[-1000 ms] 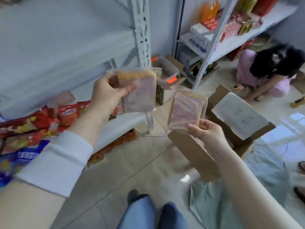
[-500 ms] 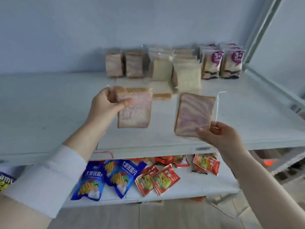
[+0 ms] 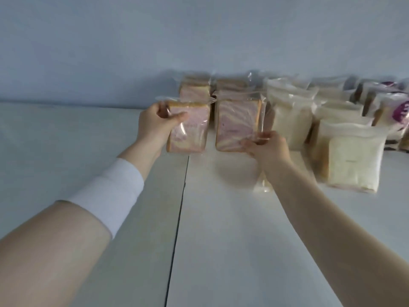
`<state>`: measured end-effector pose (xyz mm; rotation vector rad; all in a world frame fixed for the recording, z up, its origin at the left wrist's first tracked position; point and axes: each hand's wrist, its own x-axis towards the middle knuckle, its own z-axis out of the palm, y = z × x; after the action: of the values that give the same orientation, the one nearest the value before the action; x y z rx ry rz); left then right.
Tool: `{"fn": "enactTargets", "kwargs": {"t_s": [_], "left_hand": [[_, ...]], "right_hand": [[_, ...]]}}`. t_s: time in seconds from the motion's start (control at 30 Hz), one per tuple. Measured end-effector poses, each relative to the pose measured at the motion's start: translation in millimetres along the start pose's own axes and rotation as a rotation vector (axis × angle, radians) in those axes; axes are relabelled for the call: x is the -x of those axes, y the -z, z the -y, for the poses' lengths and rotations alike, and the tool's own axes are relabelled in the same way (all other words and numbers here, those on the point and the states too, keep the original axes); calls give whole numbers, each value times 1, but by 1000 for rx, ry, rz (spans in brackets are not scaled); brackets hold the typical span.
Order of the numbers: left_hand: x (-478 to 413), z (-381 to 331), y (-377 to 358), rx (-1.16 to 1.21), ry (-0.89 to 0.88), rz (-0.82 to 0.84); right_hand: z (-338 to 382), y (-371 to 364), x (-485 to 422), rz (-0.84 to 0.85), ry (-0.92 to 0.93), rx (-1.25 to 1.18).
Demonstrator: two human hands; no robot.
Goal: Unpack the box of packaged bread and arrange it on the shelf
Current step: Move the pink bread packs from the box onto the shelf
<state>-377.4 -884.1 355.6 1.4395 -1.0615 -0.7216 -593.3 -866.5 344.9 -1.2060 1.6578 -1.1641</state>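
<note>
My left hand [image 3: 155, 127] grips a clear-wrapped pink marbled bread pack [image 3: 191, 129] by its upper left corner. My right hand [image 3: 265, 147] pinches a second pink marbled bread pack [image 3: 235, 124] at its lower right corner. Both packs stand upright side by side at the white shelf [image 3: 221, 218], in front of two more pink packs [image 3: 194, 91] near the wall. Whether their lower edges touch the shelf I cannot tell.
Rows of white bread packs [image 3: 290, 120] stand to the right, the nearest one [image 3: 354, 160] furthest forward. Packs with purple labels [image 3: 396, 111] sit at the far right. A dark seam [image 3: 179, 207] runs down the shelf. The grey wall [image 3: 155, 41] closes the back.
Both hands have carried their bread packs forward over the shelf, up to the pink packs at the back. The view has risen from the floor and box to the shelf top.
</note>
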Motion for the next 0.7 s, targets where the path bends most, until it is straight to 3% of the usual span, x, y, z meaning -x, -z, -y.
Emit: {"fn": "enactTargets", "kwargs": {"t_s": [0.17,0.3,0.47,0.7], "left_hand": [[-54,17,-31,10,81,-11],[-75,24,-43,-141,32,-93],[-73,30,-49,-149,-23,-159],[-70,23,-46,-332,-62,-82]], "right_hand": [[4,-31,-54,-45,-32,172],[3,-47,-77,-46,-80,270],[2,-65,-79,-110,-137,376],[2,-76,-60,-268,8,483]]}}
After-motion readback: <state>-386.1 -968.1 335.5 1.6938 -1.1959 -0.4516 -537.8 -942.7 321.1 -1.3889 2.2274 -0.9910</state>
